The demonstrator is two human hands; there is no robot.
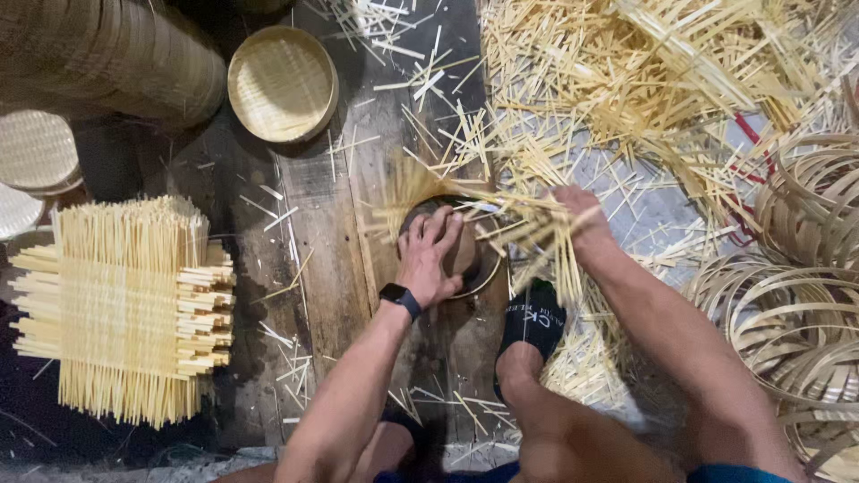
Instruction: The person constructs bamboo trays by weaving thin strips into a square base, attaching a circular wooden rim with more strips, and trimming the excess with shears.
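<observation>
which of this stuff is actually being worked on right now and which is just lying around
In hand:
- left hand pressing the round form
- right hand bending the bamboo strips round it
- black sock foot beside it

Lying about:
- woven mat stack
- round basket tray
- bamboo hoops
- loose strip pile
</observation>
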